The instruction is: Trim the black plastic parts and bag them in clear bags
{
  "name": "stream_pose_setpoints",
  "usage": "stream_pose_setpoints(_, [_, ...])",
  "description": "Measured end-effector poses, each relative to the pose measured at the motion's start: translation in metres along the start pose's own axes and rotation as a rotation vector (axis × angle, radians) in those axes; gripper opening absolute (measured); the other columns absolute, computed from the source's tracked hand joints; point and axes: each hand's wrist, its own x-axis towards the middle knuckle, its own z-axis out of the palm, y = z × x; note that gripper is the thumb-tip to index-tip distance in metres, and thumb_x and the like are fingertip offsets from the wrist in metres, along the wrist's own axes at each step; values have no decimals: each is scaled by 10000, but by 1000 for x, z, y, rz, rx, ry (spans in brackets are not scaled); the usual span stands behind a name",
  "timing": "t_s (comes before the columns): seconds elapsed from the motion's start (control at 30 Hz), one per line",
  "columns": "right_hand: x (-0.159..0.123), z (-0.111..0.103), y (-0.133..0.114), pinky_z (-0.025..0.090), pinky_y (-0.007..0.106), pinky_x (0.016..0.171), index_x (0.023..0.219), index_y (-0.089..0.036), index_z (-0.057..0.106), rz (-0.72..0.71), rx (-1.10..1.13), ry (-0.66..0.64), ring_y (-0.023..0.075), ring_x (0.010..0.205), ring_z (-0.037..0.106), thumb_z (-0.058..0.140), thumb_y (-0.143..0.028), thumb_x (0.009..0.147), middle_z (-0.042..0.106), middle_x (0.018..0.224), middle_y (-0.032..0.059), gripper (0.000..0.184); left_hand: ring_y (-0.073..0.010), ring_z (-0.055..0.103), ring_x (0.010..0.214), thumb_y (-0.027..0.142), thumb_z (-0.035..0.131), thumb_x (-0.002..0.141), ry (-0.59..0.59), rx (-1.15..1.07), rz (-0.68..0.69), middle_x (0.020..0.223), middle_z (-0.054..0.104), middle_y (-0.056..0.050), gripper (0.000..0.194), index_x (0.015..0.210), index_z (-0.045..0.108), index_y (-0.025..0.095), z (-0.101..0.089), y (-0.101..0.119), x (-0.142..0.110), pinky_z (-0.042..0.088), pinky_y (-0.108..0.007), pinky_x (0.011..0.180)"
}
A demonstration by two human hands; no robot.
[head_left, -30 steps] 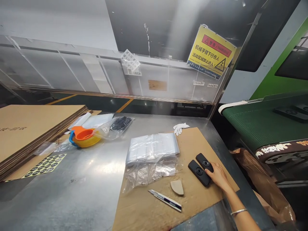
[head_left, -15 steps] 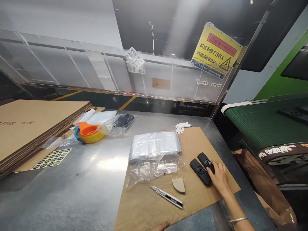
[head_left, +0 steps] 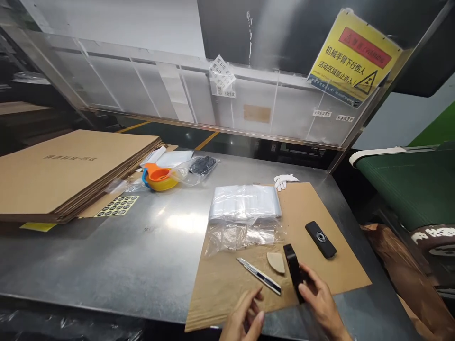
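My right hand (head_left: 320,298) grips a black oblong part (head_left: 293,270), tipped up on its narrow side above the front of the cardboard sheet (head_left: 234,289). A like black part with a round fitting (head_left: 321,237) lies flat further right on the sheet. My left hand (head_left: 245,315) is at the sheet's front edge, fingers curved and apart, with nothing in it. Between the hands and the plastic bags lie a utility knife (head_left: 259,276) and a beige wedge-shaped piece (head_left: 276,263). The stack of clear plastic bags (head_left: 246,203) rests on the sheet behind them.
Flat cardboard (head_left: 71,166) is stacked at left. Near it are tape rolls (head_left: 161,179), a sticker sheet (head_left: 119,206) and a bagged dark item (head_left: 202,165). A white glove (head_left: 285,181) lies at the back. A green conveyor belt (head_left: 398,184) stands at right, beyond the metal table (head_left: 156,265).
My right hand has lifted one of the two black parts and brought it left and nearer, turned on its side. My left hand has come further into view. The camera has swung left.
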Motion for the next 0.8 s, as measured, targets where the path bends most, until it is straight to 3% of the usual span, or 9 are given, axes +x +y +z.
stream_pose_setpoints(0.07, [-18, 16, -17, 395, 378, 961, 1221, -229, 521, 85, 417, -118, 267, 1166, 481, 541, -497, 802, 536, 1255, 90, 497, -180, 555, 918, 439, 486, 843, 3, -76, 1, 1130, 572, -118, 505, 1289, 437, 207, -5, 15, 8, 472, -264, 748])
stream_pose_setpoints(0.13, [-33, 33, -29, 388, 414, 953, 1172, -226, 566, 185, 752, -226, 293, 1128, 510, 612, -540, 723, 595, 1169, 95, 550, -225, 498, 1070, 485, 517, 815, -66, -161, 0, 1231, 518, -125, 591, 1323, 393, 209, -12, 27, 14, 431, -329, 879])
stream_pose_setpoints(0.27, [-54, 68, -31, 472, 412, 790, 1033, -219, 622, 376, 1045, -418, 266, 873, 632, 586, -607, 706, 675, 886, 80, 509, -261, 500, 1092, 597, 530, 754, -316, -429, -78, 1188, 555, -132, 675, 1280, 450, 180, -21, 40, 19, 351, -414, 979])
stream_pose_setpoints(0.37, [-60, 86, -21, 502, 354, 648, 990, -219, 625, 338, 853, -428, 220, 700, 645, 524, -672, 727, 659, 750, 54, 533, -225, 607, 847, 633, 494, 753, -434, -677, -198, 1018, 618, -128, 710, 1286, 423, 169, -19, 40, 15, 470, -381, 795])
stream_pose_setpoints(0.43, [-56, 89, -18, 496, 310, 555, 918, -197, 646, 233, 528, -373, 191, 598, 622, 444, -677, 782, 628, 649, 39, 539, -203, 607, 765, 650, 478, 750, -339, -776, -256, 943, 616, -109, 726, 1289, 409, 168, -17, 36, 11, 485, -350, 715])
stream_pose_setpoints(0.5, [-44, 83, -16, 487, 292, 525, 851, -174, 659, 161, 248, -290, 175, 563, 598, 365, -601, 867, 616, 623, 45, 519, -195, 587, 792, 645, 488, 749, -170, -761, -264, 904, 596, -85, 705, 1264, 437, 166, -18, 28, 6, 473, -345, 745])
stream_pose_setpoints(0.6, [-11, 65, -15, 477, 390, 766, 1023, -188, 629, 110, 58, -141, 235, 869, 590, 381, -457, 912, 637, 945, 115, 383, -192, 567, 859, 538, 557, 771, -62, -543, -205, 925, 591, -77, 640, 1279, 423, 174, -25, 18, -1, 449, -344, 815])
stream_pose_setpoints(0.7, [29, 51, -8, 270, 510, 997, 1156, -246, 582, 15, -112, -61, 314, 1179, 371, 521, -416, 833, 493, 1242, 112, 371, -198, 582, 872, 364, 580, 794, -89, -245, -98, 972, 616, -94, 534, 1273, 435, 178, -32, 18, -7, 459, -340, 824])
stream_pose_setpoints(0.8, [55, 45, -3, 295, 531, 976, 1092, -262, 633, -54, -215, -101, 329, 1125, 400, 579, -373, 779, 545, 1147, 107, 336, -214, 593, 925, 214, 582, 755, -66, 24, 44, 1035, 631, -100, 450, 1198, 502, 202, -35, 25, -11, 461, -338, 848])
